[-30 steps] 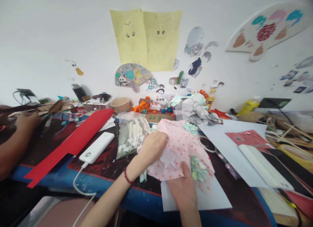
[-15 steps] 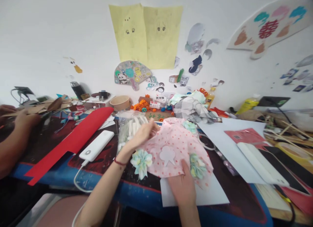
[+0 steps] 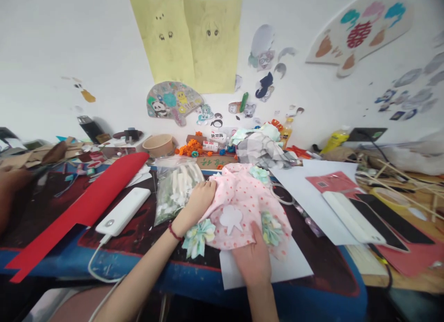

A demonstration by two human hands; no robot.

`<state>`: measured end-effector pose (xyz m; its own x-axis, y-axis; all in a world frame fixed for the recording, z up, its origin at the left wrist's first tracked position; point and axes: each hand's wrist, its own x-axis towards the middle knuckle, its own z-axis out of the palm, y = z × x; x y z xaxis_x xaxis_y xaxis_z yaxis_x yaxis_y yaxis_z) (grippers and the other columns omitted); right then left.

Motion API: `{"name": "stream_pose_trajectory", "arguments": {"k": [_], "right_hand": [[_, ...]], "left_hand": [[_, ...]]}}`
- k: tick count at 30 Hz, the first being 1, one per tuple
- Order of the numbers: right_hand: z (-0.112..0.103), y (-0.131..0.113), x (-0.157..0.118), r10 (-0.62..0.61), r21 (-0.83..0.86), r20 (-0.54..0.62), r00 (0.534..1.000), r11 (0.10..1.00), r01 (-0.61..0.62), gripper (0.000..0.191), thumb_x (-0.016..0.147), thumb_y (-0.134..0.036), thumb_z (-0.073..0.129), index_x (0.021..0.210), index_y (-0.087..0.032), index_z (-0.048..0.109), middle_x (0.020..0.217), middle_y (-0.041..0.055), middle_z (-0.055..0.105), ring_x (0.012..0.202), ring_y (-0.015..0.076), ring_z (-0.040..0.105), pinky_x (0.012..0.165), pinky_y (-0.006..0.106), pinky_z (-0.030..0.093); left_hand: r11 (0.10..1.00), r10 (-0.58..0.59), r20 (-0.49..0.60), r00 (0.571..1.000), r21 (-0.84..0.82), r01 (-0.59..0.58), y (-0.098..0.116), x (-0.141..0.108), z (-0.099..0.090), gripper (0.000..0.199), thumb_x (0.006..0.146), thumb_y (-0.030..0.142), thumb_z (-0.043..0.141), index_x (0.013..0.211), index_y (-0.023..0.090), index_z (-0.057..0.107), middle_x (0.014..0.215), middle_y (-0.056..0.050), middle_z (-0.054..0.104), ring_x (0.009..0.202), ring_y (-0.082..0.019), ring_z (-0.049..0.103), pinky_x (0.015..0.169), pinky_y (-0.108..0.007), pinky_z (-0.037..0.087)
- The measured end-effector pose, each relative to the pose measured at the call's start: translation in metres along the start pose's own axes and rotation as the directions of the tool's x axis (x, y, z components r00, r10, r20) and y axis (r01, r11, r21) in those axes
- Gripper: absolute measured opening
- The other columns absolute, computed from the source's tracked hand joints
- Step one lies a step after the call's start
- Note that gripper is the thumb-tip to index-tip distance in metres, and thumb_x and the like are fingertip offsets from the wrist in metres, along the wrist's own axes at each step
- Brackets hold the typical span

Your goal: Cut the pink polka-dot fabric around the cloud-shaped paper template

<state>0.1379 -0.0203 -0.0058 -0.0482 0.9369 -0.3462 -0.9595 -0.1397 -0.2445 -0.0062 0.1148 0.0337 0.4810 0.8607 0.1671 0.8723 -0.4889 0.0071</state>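
A pink polka-dot cloth piece (image 3: 239,192) lies in front of me, with a white cutout (image 3: 231,219) on its middle. Green-and-yellow fabric flowers (image 3: 199,238) sit around its edge. My left hand (image 3: 203,195) is closed over the cloth's upper left edge, fingertips folded onto it. At the lower edge, my right hand (image 3: 255,257) pinches the cloth, thumb on top and the other fingers hidden underneath. A white sheet of paper (image 3: 293,262) lies below the cloth and my right hand.
A red cutout (image 3: 104,188) and a white power bank (image 3: 123,211) with a cable lie left. Beside my left hand is a bag of white pieces (image 3: 176,188). Phones (image 3: 395,215) and sticks lie right. Another person's hand (image 3: 14,183) is at far left.
My left hand has gone from raised beside the cloth's upper left edge to resting closed on it. My right hand keeps its grip. The whole view has shifted slightly.
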Motion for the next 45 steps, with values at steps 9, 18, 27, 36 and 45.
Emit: {"name": "stream_pose_trajectory", "arguments": {"k": [9,18,27,36,45], "right_hand": [[0.013,-0.002,-0.007,0.021,0.060,-0.026,0.999,0.998,-0.020,0.047,0.101,-0.045,0.042,0.126,-0.018,0.071,0.146,0.0065,0.063,0.141,0.0234,0.054,0.129,0.049,0.026],[0.009,-0.003,-0.002,-0.024,-0.008,-0.005,1.000,1.000,0.024,0.047,0.101,-0.041,0.041,0.132,-0.019,0.068,0.148,0.0069,0.061,0.141,0.0204,0.055,0.128,0.044,0.028],[0.067,-0.024,0.023,-0.089,-0.092,0.098,0.991,0.991,0.098,0.043,0.098,-0.030,0.042,0.131,-0.016,0.065,0.131,0.0090,0.072,0.138,0.0198,0.058,0.124,0.047,0.034],[0.201,-0.091,0.083,-0.251,-0.100,0.339,0.907,0.948,0.300,0.046,0.103,-0.031,0.031,0.127,-0.011,0.065,0.122,0.0083,0.076,0.124,0.0159,0.066,0.112,0.040,0.047],[0.112,-0.060,0.117,-0.168,-0.406,0.281,0.945,0.871,0.275,0.039,0.101,-0.045,0.055,0.125,-0.016,0.063,0.132,0.0119,0.065,0.119,0.0241,0.065,0.104,0.049,0.053]], "left_hand": [[0.987,-0.148,-0.020,0.989,0.065,0.149,0.009,0.007,0.001,0.039,0.098,0.037,0.063,0.129,0.015,0.060,0.127,-0.011,0.064,0.109,-0.023,0.067,0.092,-0.044,0.059],[0.900,-0.370,-0.309,0.876,0.117,0.421,-0.013,0.011,-0.077,0.034,0.102,0.030,0.055,0.130,0.013,0.058,0.120,-0.012,0.066,0.110,-0.024,0.066,0.095,-0.046,0.058],[0.653,-0.702,-0.401,0.588,-0.034,0.756,-0.077,-0.039,-0.111,0.040,0.098,0.038,0.062,0.130,0.014,0.059,0.122,-0.010,0.066,0.105,-0.022,0.068,0.091,-0.043,0.060],[0.665,-0.740,-0.276,0.613,-0.167,0.728,-0.103,-0.065,-0.108,0.041,0.098,0.038,0.063,0.131,0.015,0.059,0.128,-0.012,0.064,0.110,-0.023,0.066,0.093,-0.045,0.059],[0.731,-0.683,-0.211,0.700,-0.198,0.653,-0.083,-0.045,-0.060,0.041,0.098,0.036,0.063,0.132,0.015,0.058,0.129,-0.012,0.064,0.110,-0.024,0.066,0.095,-0.046,0.058]]}}
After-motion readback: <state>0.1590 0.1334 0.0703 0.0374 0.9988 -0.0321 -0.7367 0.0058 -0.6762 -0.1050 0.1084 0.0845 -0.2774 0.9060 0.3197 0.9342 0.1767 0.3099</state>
